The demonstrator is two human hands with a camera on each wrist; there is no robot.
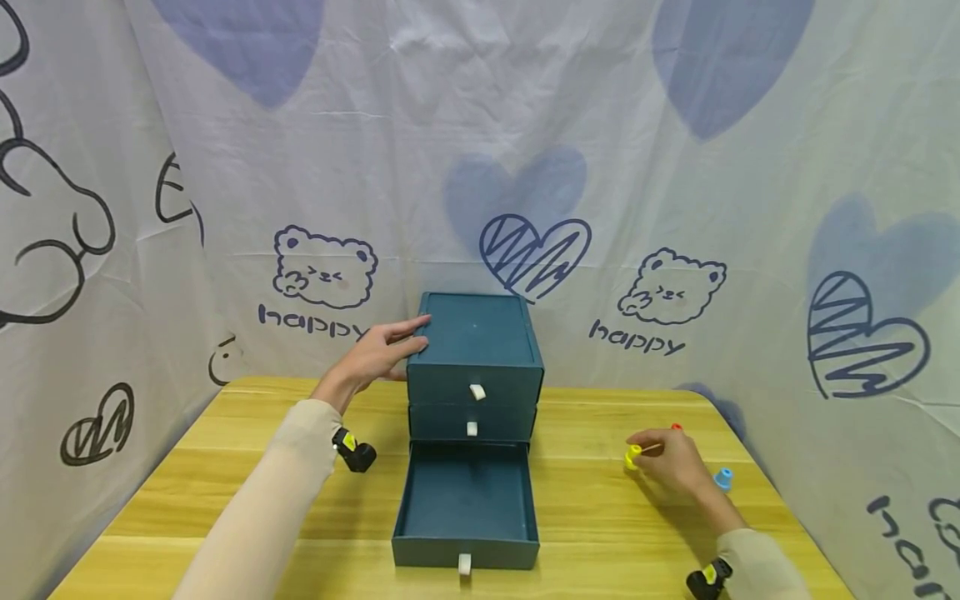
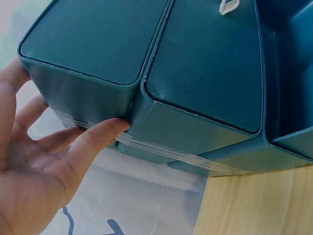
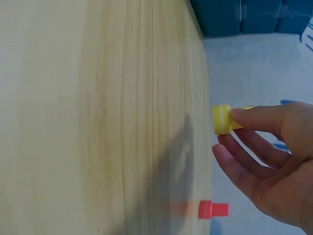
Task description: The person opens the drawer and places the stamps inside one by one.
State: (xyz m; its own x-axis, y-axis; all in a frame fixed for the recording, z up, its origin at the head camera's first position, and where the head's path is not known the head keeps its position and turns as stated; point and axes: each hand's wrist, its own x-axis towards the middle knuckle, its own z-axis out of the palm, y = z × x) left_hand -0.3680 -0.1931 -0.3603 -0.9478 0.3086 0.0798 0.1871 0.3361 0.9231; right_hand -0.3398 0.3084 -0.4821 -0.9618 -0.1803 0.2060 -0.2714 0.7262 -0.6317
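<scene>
A dark teal three-drawer cabinet (image 1: 476, 333) stands on the table, its bottom drawer (image 1: 465, 492) pulled out with a bare floor. My left hand (image 1: 378, 354) rests against the cabinet's upper left side, fingers spread and fairly straight; in the left wrist view, the thumb (image 2: 105, 132) touches the side wall near the seam between two drawer units. Over at the right, my right hand (image 1: 675, 458) pinches a small yellow peg-like piece (image 3: 221, 120) with a wide round base. Whether that base touches the table, I cannot tell.
A similar red piece (image 3: 206, 209) stands on the table, mostly hidden behind my right hand in the head view. Farther right is a light blue one (image 1: 723, 478). White tabs (image 1: 465, 564) front the drawers. Printed cloth (image 1: 480, 100) hangs behind the wooden table (image 1: 585, 533).
</scene>
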